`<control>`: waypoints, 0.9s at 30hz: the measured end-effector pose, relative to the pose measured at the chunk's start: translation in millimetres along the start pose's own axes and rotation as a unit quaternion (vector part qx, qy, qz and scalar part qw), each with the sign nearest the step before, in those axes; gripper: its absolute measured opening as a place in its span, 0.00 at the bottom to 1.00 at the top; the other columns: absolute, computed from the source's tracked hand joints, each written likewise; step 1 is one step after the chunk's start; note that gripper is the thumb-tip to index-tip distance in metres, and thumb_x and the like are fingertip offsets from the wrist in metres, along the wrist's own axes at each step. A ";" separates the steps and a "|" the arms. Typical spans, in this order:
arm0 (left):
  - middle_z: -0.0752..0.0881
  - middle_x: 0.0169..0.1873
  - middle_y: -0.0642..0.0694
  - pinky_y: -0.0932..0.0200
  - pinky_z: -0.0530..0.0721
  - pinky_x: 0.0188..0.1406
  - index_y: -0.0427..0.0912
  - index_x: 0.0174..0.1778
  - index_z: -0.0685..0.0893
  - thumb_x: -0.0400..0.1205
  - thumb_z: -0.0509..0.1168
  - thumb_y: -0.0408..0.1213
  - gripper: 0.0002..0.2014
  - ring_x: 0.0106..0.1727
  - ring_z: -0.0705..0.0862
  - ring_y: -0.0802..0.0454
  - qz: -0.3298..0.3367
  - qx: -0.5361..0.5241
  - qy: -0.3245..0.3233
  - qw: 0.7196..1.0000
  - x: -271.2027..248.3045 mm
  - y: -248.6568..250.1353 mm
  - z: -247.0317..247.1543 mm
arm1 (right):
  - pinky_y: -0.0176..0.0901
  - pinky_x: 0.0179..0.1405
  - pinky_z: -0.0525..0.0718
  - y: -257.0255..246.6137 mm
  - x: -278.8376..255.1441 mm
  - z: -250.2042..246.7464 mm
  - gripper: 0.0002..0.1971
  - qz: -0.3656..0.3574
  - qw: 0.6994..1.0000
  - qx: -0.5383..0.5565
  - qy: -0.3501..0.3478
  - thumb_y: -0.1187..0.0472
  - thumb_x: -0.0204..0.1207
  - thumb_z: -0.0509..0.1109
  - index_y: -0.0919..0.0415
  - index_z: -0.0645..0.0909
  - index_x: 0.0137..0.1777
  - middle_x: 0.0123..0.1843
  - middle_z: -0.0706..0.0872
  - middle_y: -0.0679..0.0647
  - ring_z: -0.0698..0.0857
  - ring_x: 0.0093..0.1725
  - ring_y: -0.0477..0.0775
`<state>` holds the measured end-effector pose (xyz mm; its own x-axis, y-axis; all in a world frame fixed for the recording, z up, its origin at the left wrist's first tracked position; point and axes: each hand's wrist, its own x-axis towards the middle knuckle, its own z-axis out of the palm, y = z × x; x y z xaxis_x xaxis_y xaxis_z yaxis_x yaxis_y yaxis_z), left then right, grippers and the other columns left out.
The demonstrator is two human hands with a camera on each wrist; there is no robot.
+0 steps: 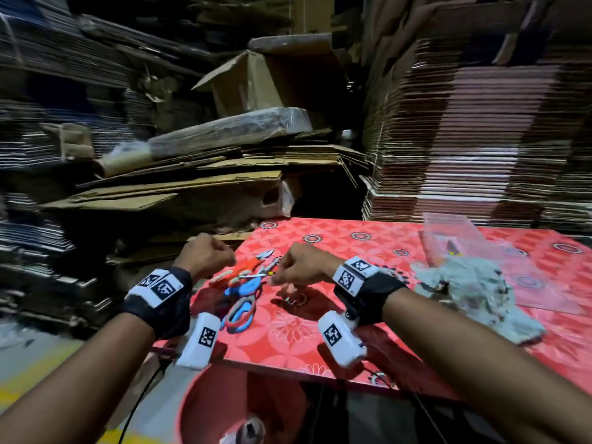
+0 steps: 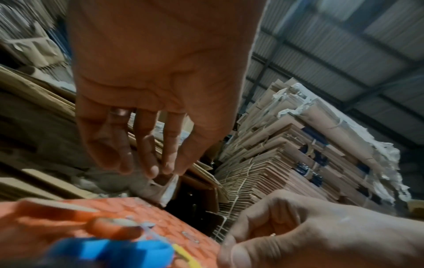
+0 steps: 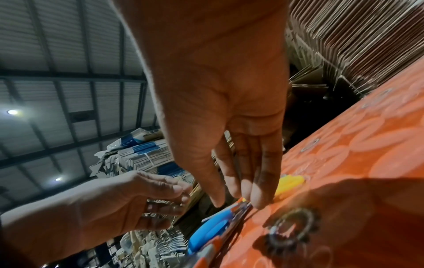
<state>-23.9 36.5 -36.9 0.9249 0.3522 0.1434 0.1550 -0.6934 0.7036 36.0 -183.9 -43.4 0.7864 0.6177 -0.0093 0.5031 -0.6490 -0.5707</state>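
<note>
A pile of hand tools (image 1: 245, 283) lies near the left end of the red patterned table (image 1: 336, 315): scissors with blue and orange handles and small pliers. My left hand (image 1: 208, 256) hovers just left of the pile. Its fingers (image 2: 146, 154) hang loosely curled and hold nothing. My right hand (image 1: 296, 267) reaches down at the pile's right side. There its thumb and fingertips (image 3: 238, 197) close on the metal tip of a blue-handled tool (image 3: 213, 230), beside a yellow piece (image 3: 290, 183). Blurred orange scissors handles (image 2: 110, 228) show under the left hand.
A grey rag (image 1: 474, 293) and a clear plastic bag (image 1: 455, 238) lie on the table's right part. Tall stacks of flattened cardboard (image 1: 464, 139) stand behind and to the left. A red tub (image 1: 224, 405) sits under the table's near edge.
</note>
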 end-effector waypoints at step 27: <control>0.84 0.34 0.37 0.58 0.78 0.28 0.33 0.42 0.85 0.78 0.75 0.31 0.06 0.29 0.82 0.45 -0.166 0.070 -0.154 0.972 29.8 -17.0 12.6 | 0.59 0.50 0.94 -12.2 22.6 26.0 0.10 0.013 0.995 0.022 0.093 0.58 0.79 0.81 0.66 0.91 0.46 0.43 0.94 0.58 0.94 0.42 0.58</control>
<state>5.4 50.9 -53.4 0.8728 0.3808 -0.3054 0.4879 -0.6606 0.5706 38.3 -150.4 -57.9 0.8535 0.5057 0.1257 0.4690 -0.6403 -0.6083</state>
